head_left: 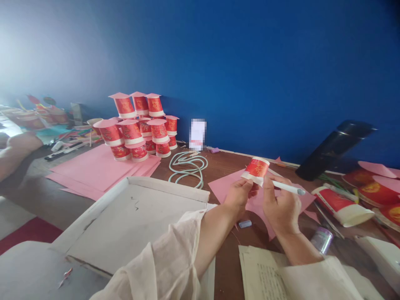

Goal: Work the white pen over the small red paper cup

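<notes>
My left hand (240, 195) is closed on the lower, white-banded end of a short red paper cup (257, 167) with gold print. The cup is tilted over a sheet of pink paper (226, 186) on the brown table. My right hand (283, 208) grips a white pen (289, 187), its back end pointing right and its tip hidden near the cup. A small pale cylinder (245, 224) lies just below my hands. Right of them, a larger red paper cup (339, 204) rests on its side.
Red cups with pink paper tops (133, 131) stand stacked on the left, by pink sheets (93, 168). A white box lid (134, 221), a coiled pale cable (189, 168), a leaning black flask (331, 152) and a printed booklet (262, 273) lie around. Another person's arm (18, 152) shows far left.
</notes>
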`<action>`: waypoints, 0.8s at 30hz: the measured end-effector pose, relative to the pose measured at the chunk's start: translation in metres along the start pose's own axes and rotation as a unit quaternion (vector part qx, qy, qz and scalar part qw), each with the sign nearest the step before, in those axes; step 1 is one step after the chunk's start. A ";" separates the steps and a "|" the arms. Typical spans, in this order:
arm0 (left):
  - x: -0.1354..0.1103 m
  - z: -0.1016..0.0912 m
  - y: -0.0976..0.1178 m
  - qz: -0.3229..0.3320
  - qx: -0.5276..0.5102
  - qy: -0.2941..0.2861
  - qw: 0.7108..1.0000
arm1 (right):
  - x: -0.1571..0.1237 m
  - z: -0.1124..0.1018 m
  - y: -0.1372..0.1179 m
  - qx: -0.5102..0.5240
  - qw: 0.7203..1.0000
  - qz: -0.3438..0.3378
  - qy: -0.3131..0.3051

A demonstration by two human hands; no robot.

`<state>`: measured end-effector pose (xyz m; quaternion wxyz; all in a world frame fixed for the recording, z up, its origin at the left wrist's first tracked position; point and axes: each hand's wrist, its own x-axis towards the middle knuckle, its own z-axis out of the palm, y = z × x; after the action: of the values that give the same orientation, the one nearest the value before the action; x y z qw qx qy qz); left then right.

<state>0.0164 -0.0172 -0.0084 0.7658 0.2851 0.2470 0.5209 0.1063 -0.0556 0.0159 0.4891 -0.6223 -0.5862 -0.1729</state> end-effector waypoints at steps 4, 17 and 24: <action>0.000 -0.001 0.000 -0.001 0.011 0.002 1.000 | 0.000 -0.001 -0.001 -0.001 1.000 0.002 -0.012; 0.000 -0.001 0.000 -0.002 0.032 -0.002 0.999 | 0.001 -0.002 -0.003 -0.005 1.000 0.005 -0.001; -0.001 0.000 0.000 -0.005 0.031 0.004 0.999 | 0.002 -0.005 -0.009 0.002 1.000 0.023 0.010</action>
<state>0.0162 -0.0183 -0.0083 0.7582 0.3053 0.2677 0.5101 0.1006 -0.0598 0.0231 0.4996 -0.6331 -0.5673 -0.1668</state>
